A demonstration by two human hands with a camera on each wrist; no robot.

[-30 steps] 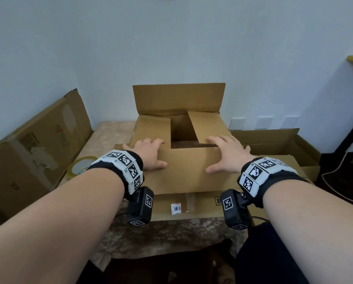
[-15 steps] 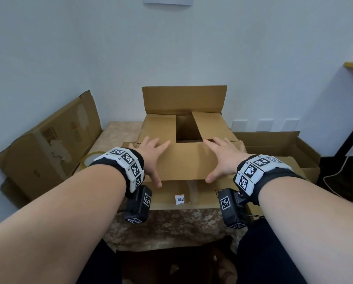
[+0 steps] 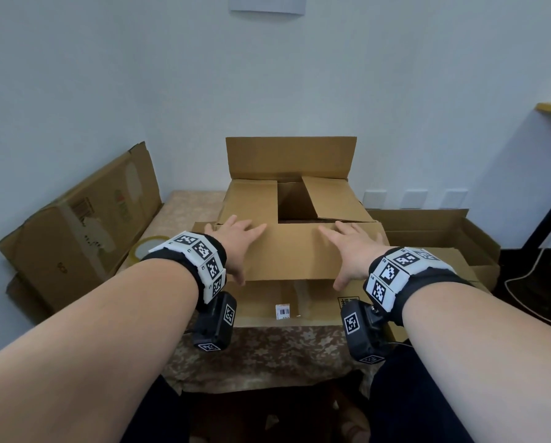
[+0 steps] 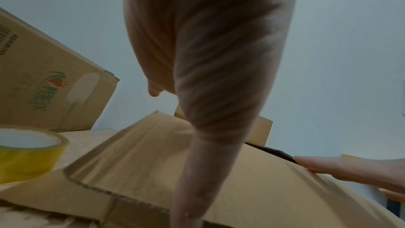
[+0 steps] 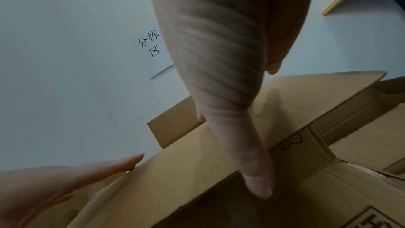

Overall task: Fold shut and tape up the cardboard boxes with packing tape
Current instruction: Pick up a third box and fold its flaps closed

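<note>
A brown cardboard box [image 3: 295, 302] stands on the table in front of me. Its two side flaps are folded in, and its far flap [image 3: 290, 158] stands upright. The near flap [image 3: 295, 251] slopes up toward the opening. My left hand [image 3: 236, 238] lies flat on the flap's left part with straight fingers. My right hand [image 3: 351, 247] lies flat on its right part, thumb at the flap's free edge. A roll of yellowish packing tape [image 3: 146, 251] lies on the table left of the box, also seen in the left wrist view as the tape roll [image 4: 26, 152].
A large flattened printed carton [image 3: 79, 225] leans against the wall at the left. An open empty box [image 3: 434, 238] sits at the right, beside the main one. The table [image 3: 267, 353] has a camouflage-pattern cover. A paper sign [image 5: 151, 48] hangs on the wall.
Both hands have pushed the near flap up and forward from lying low toward me; it now slopes over the opening. The view has tilted up a little.
</note>
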